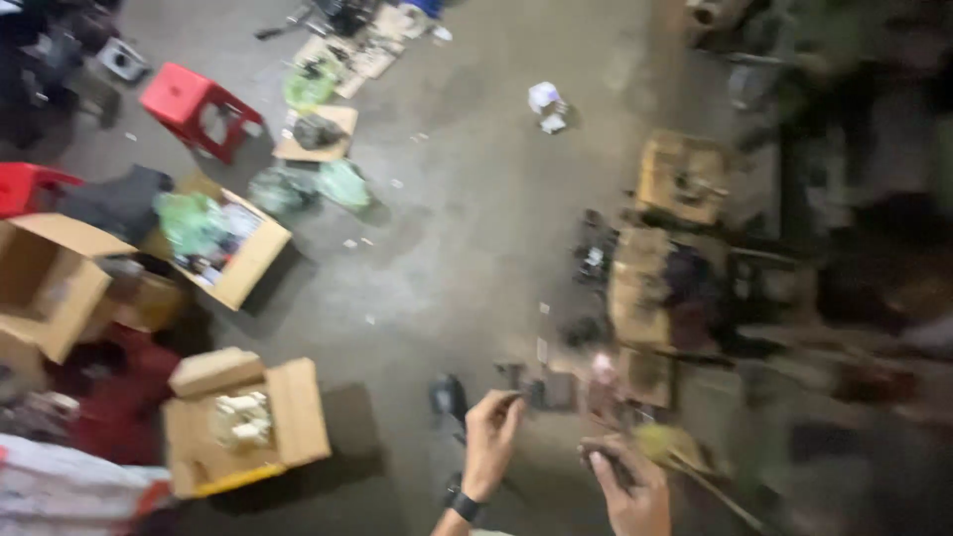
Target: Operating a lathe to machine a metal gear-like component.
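Both hands were low in the near middle of the frame, over a grey concrete floor (457,228). Left hand (491,437), with a dark wristband (464,506), was raised, fingers pinched on a small dark piece (518,397); blur hid what it was. Right hand (627,488) was curled shut around a small dark object (603,460), also too blurred to name. The two hands were near each other, not touching.

Counted on the left: three open cardboard boxes, one near (248,422) with pale items inside, one at far left (50,283), one farther back (233,248) holding green bags. Two red plastic stools: one far (189,104), one at the left edge (25,184). Right of the hands, roughly three tan wooden blocks or crates (680,179) carried dark metal parts; heavy blur there. One crumpled white scrap (546,104) lay far on the floor.
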